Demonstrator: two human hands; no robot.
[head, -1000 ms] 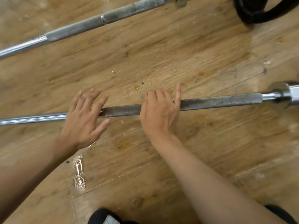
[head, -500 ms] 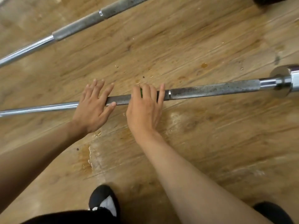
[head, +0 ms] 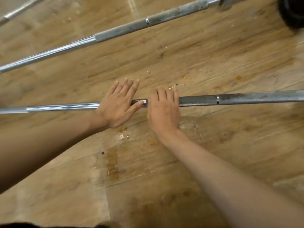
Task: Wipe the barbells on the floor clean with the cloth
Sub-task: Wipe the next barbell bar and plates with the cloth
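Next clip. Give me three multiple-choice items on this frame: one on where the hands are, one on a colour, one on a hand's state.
1. Where do the left hand and right hand rest?
A. on a weight plate
B. on the nearest barbell
C. on the person's knees

2. What colour is the rounded object at the top right edge?
A. red
B. white
C. black

3. How do the left hand's fingers lie?
A. straight and spread
B. clenched in a fist
C. pinching a cloth

Key: 1 B, both palms lie across its shaft. 2 C, it is plainly black. 3 A, the fingers reach flat past the bar.
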